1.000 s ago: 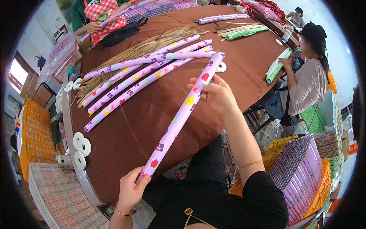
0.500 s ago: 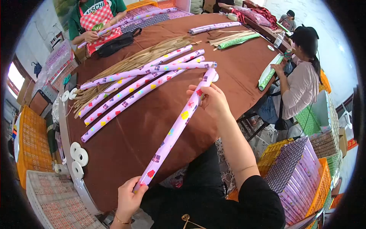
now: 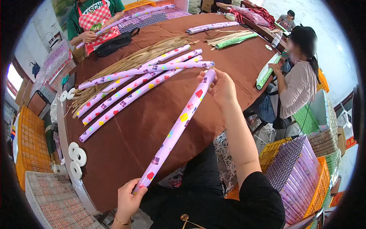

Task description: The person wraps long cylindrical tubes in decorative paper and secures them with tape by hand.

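Observation:
A lilac roll of gift-wrapping paper (image 3: 173, 135), printed with small coloured presents and bows, slants across in front of me. My left hand (image 3: 129, 196) is closed round its lower end. At the upper end my right hand (image 3: 222, 87) has its fingers curled against the roll, some of them hidden behind it. Beyond the held roll, several similar lilac rolls (image 3: 131, 97) lie on the brown tablecloth (image 3: 152, 126), one crossing over the others.
Brown paper strips (image 3: 133, 57) lie behind the rolls. White tape rings (image 3: 79, 156) sit at the left edge. A co-worker in a checked apron (image 3: 100, 23) holds a lilac roll; another person (image 3: 297, 80) handles green paper (image 3: 268, 72). Crates (image 3: 322, 183) with rolls stand at right.
My right hand has slid up to the roll's upper end, its thumb now off the printed side. My left hand keeps its grip at the lower end. The view has shifted slightly.

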`<action>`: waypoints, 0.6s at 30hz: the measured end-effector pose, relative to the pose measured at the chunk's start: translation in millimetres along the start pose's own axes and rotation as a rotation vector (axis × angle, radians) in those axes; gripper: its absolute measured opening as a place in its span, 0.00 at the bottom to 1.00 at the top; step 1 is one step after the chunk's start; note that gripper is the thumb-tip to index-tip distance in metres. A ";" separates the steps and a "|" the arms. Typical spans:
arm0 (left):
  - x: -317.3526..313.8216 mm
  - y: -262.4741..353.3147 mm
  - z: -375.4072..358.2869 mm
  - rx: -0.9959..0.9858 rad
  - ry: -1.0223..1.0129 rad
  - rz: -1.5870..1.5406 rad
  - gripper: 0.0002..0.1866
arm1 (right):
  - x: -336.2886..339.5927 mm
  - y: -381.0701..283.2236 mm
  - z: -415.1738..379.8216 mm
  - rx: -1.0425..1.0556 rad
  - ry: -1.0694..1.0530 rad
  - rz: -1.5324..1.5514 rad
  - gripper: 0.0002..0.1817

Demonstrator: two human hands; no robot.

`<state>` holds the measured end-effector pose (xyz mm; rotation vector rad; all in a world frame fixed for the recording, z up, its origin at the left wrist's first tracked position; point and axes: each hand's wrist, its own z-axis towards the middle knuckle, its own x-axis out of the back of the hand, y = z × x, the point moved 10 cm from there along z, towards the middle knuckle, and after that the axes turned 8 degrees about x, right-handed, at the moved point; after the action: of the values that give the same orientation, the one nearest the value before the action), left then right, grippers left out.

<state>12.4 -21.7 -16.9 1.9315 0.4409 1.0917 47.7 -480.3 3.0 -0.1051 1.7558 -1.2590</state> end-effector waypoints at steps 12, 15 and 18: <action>-2.1 -7.8 1.9 0.014 -0.002 -0.036 0.14 | -10.5 -26.1 -15.1 0.144 -0.097 -0.074 0.18; 2.3 -7.2 0.6 0.007 0.030 -0.009 0.15 | -16.7 -33.5 -24.2 0.202 -0.115 -0.047 0.13; 7.6 -8.8 -2.8 0.008 0.046 0.015 0.16 | -20.4 -37.2 -28.2 0.258 -0.196 -0.014 0.08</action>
<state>15.2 -10.3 -19.4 1.9227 0.4570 1.1478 23.1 -467.1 45.5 -0.0880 1.4168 -1.4246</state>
